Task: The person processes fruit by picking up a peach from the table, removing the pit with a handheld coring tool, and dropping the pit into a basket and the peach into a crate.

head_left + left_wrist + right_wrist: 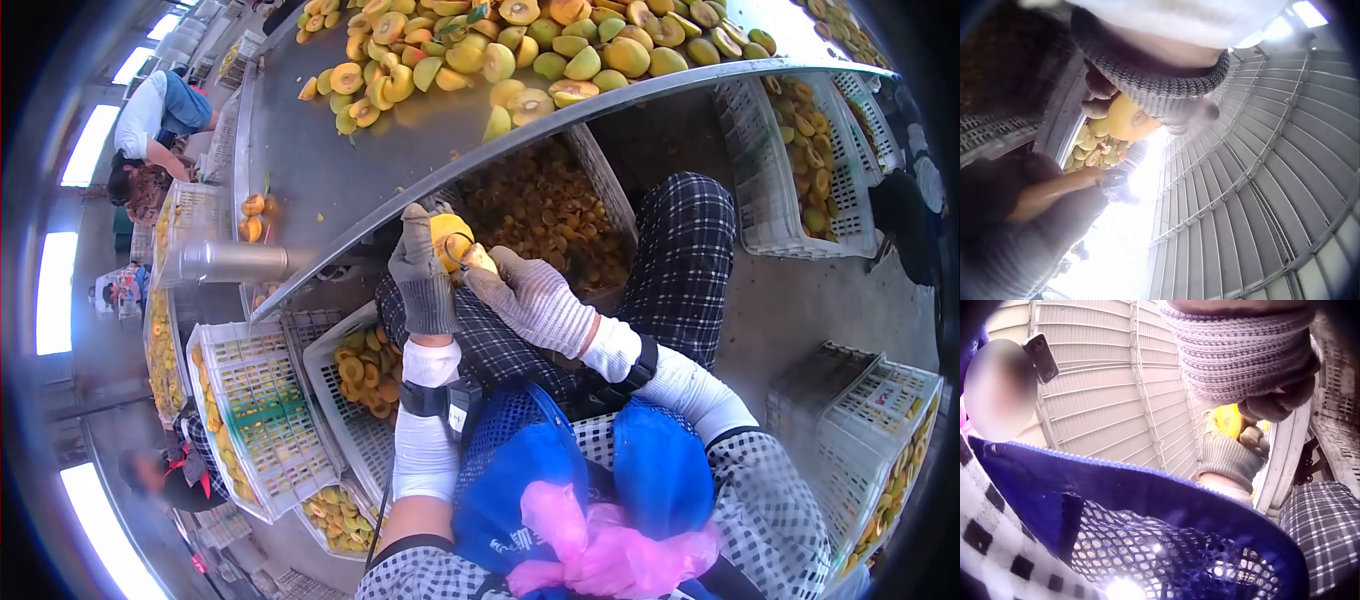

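In the head view, the gloved left hand (425,275) holds a yellow fruit (450,235) upright between thumb and fingers. The gloved right hand (540,300) grips a small tool, its curved dark loop (456,250) against the fruit. What lies at the right fingertips, a yellowish piece (480,259), is hard to tell apart. The left wrist view has the fruit (1127,119) under the left hand (1163,94), and the right hand (1054,231) round a wooden handle (1054,192). In the right wrist view, the left hand (1235,453) holds the fruit (1229,420); the right hand (1247,362) hides the tool.
Cut fruit (465,50) is heaped on a metal table (330,150), whose raised edge runs just beyond the hands. Below sits a crate of brownish pieces (550,205). White crates (270,410) with fruit stand left and right (800,190). Other people (150,120) are at left.
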Tool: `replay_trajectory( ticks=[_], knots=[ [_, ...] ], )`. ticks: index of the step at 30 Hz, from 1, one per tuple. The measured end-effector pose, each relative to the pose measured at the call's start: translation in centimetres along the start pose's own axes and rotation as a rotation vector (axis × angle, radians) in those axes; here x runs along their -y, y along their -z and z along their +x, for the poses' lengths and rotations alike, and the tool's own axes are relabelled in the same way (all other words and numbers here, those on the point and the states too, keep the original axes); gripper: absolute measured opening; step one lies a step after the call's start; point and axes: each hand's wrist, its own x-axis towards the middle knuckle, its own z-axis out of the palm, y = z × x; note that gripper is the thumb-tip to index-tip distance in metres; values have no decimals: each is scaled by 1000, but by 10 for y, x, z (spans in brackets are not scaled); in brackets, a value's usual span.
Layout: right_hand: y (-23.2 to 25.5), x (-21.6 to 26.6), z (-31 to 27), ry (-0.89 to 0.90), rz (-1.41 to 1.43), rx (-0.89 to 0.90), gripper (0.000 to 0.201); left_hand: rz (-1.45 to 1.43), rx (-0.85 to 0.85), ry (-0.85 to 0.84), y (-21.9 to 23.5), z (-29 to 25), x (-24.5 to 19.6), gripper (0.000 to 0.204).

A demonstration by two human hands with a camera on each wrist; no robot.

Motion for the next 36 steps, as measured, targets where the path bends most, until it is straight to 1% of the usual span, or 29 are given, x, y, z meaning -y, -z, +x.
replay_trajectory(
  ticks=[1,3,4,5,6,8,9,11,12,14,15,17,18,20,21,22,24,25,26,27,28,29,30,31,32,33,34,35,36],
  knots=[
    [-1,-1,1,-12,-36,-9,27,-18,4,11,-1,-5,-1,46],
    [-4,-7,2,-17,-69,-18,28,24,9,-7,1,-8,6,44],
    [-7,-13,2,-24,-35,-4,35,68,13,-19,2,-8,10,43],
    [-10,-19,2,-32,0,10,42,99,34,-27,4,-8,14,51],
    [-13,-22,1,-31,1,9,42,100,35,-28,3,-10,14,51],
    [-19,-26,-2,78,337,18,50,146,16,-15,1,-13,14,49],
    [-18,-27,-2,76,338,15,50,148,18,-12,0,-13,16,49],
    [-16,-28,0,56,572,153,42,85,39,-70,1,-13,21,48],
    [-9,-26,-1,56,573,151,42,86,40,-69,1,-14,22,48],
    [12,-17,-5,-485,868,568,47,82,50,-25,3,-15,22,40],
    [14,-14,-5,-486,871,565,47,84,52,-22,1,-16,21,40],
    [19,-10,-6,-552,1016,648,50,105,79,-38,-4,-19,16,59],
    [18,-11,-7,-553,1016,647,50,105,80,-37,-7,-22,10,59],
    [16,-17,-7,-467,1251,692,51,5,154,242,-14,-27,-1,64],
    [12,-28,-4,-474,1430,811,51,28,122,213,-2,-13,23,66],
    [12,-26,-6,-473,1429,811,51,28,122,212,2,-14,12,66],
    [12,-19,-12,-485,1404,766,52,10,48,264,21,-18,-15,56],
    [10,-26,-13,-417,1383,779,51,116,-41,103,39,-15,-21,52],
    [14,-26,-12,-410,1382,781,51,220,-130,-61,65,-9,-27,47],
    [18,-25,-9,-534,1354,676,51,1115,21,-347,126,6,-26,41],
    [20,-25,-6,-657,1330,563,51,2010,199,-635,174,23,-24,37],
    [20,-27,-4,-669,1280,470,51,2017,210,-633,173,30,-28,37],
    [18,-27,-2,-672,1292,470,51,1810,88,-488,169,38,-35,35],
    [17,-25,1,-690,1201,397,51,1593,-26,-355,154,50,-45,34],
    [18,-24,2,-713,1107,326,51,1635,87,-593,134,61,-45,33],
    [20,-23,4,-746,1107,335,50,1658,202,-832,97,71,-45,33],
    [21,-24,6,-746,1109,330,50,1446,275,-660,50,75,-49,37],
    [21,-25,6,-717,1073,283,50,1229,341,-494,6,81,-46,43],
    [23,-25,8,-680,1035,233,50,1363,380,-517,-21,102,-25,50]
  ],
)
